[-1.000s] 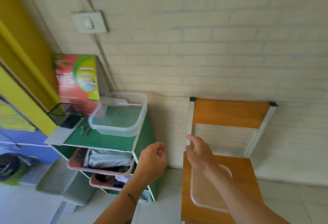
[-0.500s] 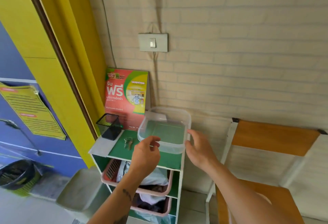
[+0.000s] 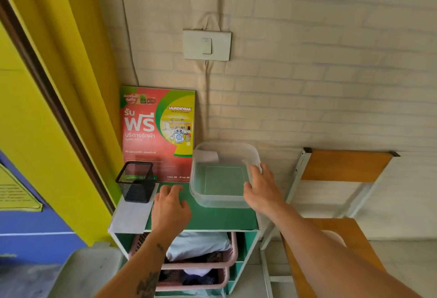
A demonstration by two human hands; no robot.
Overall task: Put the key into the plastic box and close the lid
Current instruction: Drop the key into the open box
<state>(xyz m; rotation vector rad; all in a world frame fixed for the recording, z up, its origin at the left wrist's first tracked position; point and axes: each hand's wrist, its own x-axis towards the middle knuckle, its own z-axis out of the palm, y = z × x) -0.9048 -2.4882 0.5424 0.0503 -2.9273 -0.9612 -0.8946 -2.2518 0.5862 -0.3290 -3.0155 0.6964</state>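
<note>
A clear plastic box [image 3: 222, 179] without a lid stands on the green top of a small shelf unit [image 3: 212, 219]. My right hand [image 3: 260, 191] holds its right wall, with the fingers on the rim and the thumb at the near corner. My left hand [image 3: 171, 208] lies palm down on the green top just left of the box, fingers spread. The key is hidden under those fingers. A pale curved edge of the clear lid [image 3: 337, 236] shows on the chair seat behind my right forearm.
A black mesh pen cup [image 3: 136, 182] stands left of my left hand. A red and green poster [image 3: 157, 132] leans on the brick wall behind. Pink baskets [image 3: 203, 262] with cloth fill the shelves below. A wooden chair [image 3: 343, 165] stands to the right, a yellow door frame to the left.
The view has swung from the chair to the shelf. My left hand has dropped onto the spot where the key lay. My right hand has moved forward onto the box's right wall.
</note>
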